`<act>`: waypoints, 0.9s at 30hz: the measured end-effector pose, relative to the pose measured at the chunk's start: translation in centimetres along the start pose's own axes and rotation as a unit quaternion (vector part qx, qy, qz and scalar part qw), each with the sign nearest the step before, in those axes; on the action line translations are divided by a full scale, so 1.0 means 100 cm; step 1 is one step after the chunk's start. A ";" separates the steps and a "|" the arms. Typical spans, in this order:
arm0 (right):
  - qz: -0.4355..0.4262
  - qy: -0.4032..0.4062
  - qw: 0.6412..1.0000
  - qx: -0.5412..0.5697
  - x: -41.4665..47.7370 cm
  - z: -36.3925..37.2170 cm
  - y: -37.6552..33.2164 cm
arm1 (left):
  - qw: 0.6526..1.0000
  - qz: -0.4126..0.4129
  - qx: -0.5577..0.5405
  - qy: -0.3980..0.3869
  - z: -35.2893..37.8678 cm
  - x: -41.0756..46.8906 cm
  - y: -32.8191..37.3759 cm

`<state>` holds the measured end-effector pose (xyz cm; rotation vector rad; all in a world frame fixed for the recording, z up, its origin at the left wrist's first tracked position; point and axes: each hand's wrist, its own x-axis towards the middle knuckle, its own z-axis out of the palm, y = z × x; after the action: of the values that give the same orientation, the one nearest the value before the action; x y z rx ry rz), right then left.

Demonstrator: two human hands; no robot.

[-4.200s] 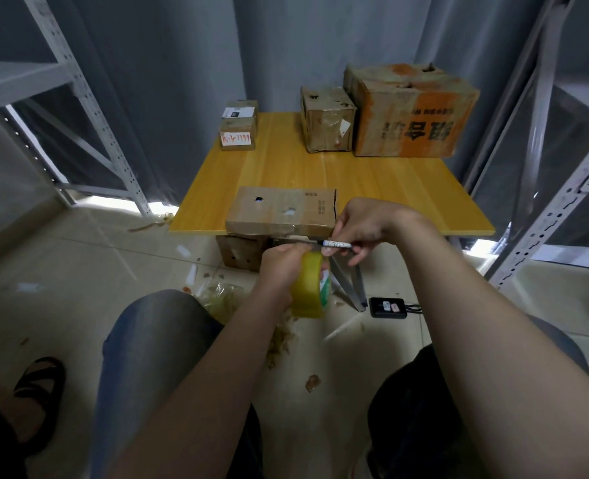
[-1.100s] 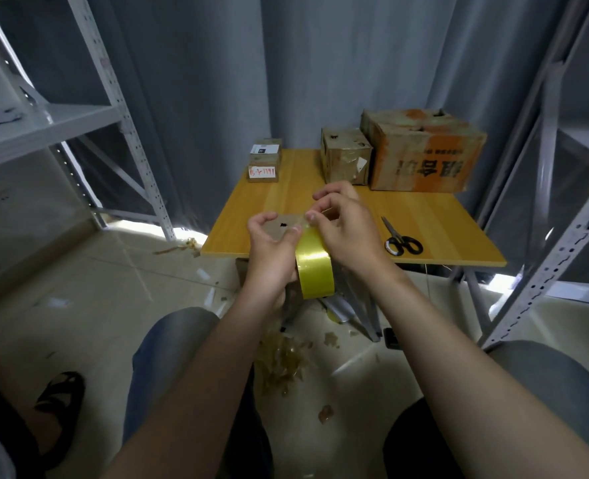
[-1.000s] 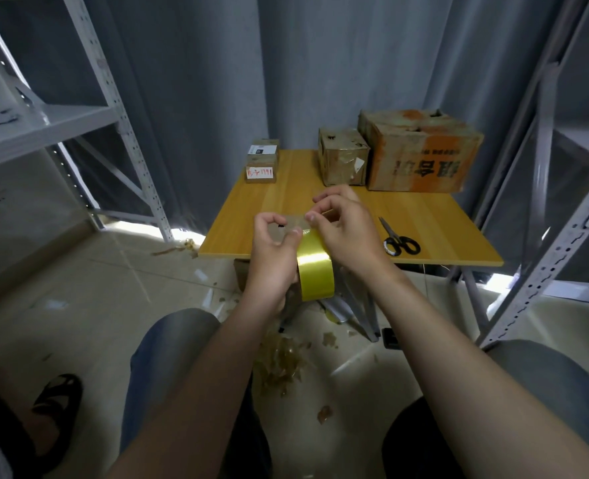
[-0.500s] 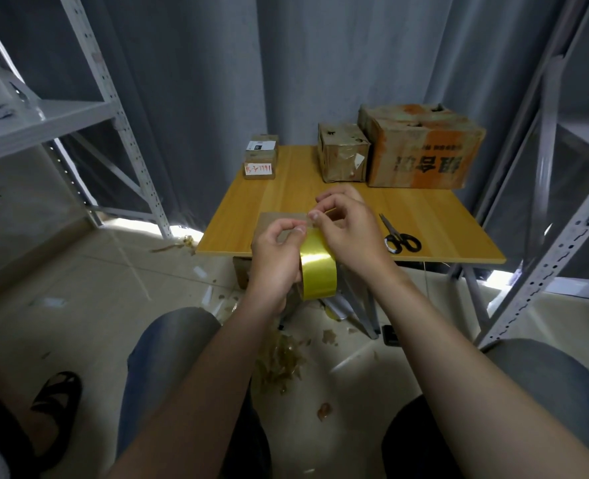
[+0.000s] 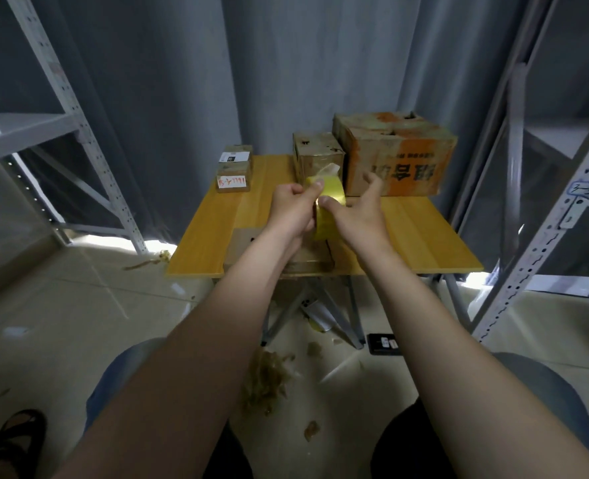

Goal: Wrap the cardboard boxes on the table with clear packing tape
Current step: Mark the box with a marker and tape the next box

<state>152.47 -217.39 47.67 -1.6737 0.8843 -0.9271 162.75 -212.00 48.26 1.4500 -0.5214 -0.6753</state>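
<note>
A yellow tape roll [image 5: 327, 216] is held up over the table [image 5: 206, 240], above a flat cardboard box [image 5: 244, 245] at the front edge. My left hand [image 5: 291, 212] grips the roll from the left. My right hand [image 5: 358, 216] presses its thumb on the roll's face, its fingers stretched out towards the back. At the back stand a small stack of two labelled boxes [image 5: 234, 172], a medium box [image 5: 315, 150] and a large orange-printed box [image 5: 400, 157].
Metal shelving stands to the left [image 5: 79, 133] and to the right [image 5: 545, 219] of the table. Grey curtains hang behind. Crumpled tape scraps [image 5: 269, 378] and a black device [image 5: 383, 344] lie on the floor between my knees and the table legs.
Both hands have raised the roll and carried it forward over the flat box. My right fingers have spread away from the roll. The scissors are now hidden behind my right arm.
</note>
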 end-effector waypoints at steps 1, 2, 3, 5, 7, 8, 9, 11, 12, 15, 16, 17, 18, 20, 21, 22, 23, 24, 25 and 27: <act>0.010 0.012 1.000 0.021 0.011 -0.004 0.004 | 0.999 0.012 0.039 -0.032 0.005 0.007 0.003; 0.017 0.020 0.999 0.036 0.022 -0.007 0.006 | 0.994 0.032 0.083 -0.060 0.008 0.013 0.006; 0.023 0.028 0.998 0.042 0.033 -0.009 0.010 | 0.986 0.054 0.138 -0.080 0.009 0.020 0.011; 0.019 0.052 0.998 0.013 0.055 -0.013 0.021 | 0.949 0.107 0.276 -0.105 0.003 0.032 0.019; -0.005 0.073 0.994 -0.079 0.075 -0.018 0.032 | 0.893 0.124 0.407 -0.147 -0.010 0.046 0.024; -0.006 0.073 0.987 -0.141 0.084 -0.020 0.037 | 0.856 0.095 0.475 -0.179 -0.018 0.054 0.025; 0.003 0.066 0.977 -0.203 0.091 -0.022 0.042 | 0.809 0.042 0.544 -0.217 -0.026 0.060 0.025; 0.021 0.041 0.952 -0.302 0.104 -0.024 0.054 | 0.690 -0.072 0.660 -0.287 -0.038 0.071 0.024; 0.028 0.027 0.943 -0.332 0.109 -0.025 0.059 | 0.640 -0.108 0.693 -0.314 -0.042 0.074 0.022; 0.040 -0.005 0.920 -0.389 0.121 -0.023 0.079 | 0.589 -0.120 0.717 -0.352 -0.053 0.080 0.008; 0.046 -0.014 0.914 -0.404 0.122 -0.021 0.083 | 0.583 -0.108 0.725 -0.351 -0.057 0.083 0.002; 0.047 -0.014 0.907 -0.417 0.122 -0.017 0.084 | 0.581 -0.094 0.731 -0.346 -0.062 0.084 -0.003; 0.039 -0.002 0.901 -0.431 0.121 -0.012 0.084 | 0.585 -0.081 0.734 -0.336 -0.066 0.086 -0.006; 0.004 0.041 0.891 -0.451 0.116 -0.001 0.076 | 0.620 -0.061 0.718 -0.309 -0.073 0.087 -0.007; -0.018 0.064 0.894 -0.444 0.114 0.004 0.070 | 0.646 -0.055 0.702 -0.296 -0.077 0.087 -0.005; -0.039 0.083 0.904 -0.417 0.113 0.010 0.064 | 0.670 -0.053 0.686 -0.280 -0.080 0.086 -0.002; -0.055 0.096 0.921 -0.373 0.112 0.015 0.058 | 0.694 -0.052 0.670 -0.260 -0.084 0.086 0.000; -0.066 0.103 0.940 -0.318 0.110 0.020 0.049 | 0.719 -0.052 0.651 -0.236 -0.088 0.086 0.001; -0.064 0.106 0.959 -0.255 0.109 0.024 0.041 | 0.748 -0.050 0.628 -0.208 -0.093 0.086 0.003; -0.016 0.094 0.986 -0.134 0.105 0.034 0.022 | 0.809 -0.036 0.568 -0.147 -0.098 0.085 0.003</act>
<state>159.82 -225.84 46.57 -1.8533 1.1541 -1.0360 175.67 -210.87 47.27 2.5076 -1.2545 -0.6655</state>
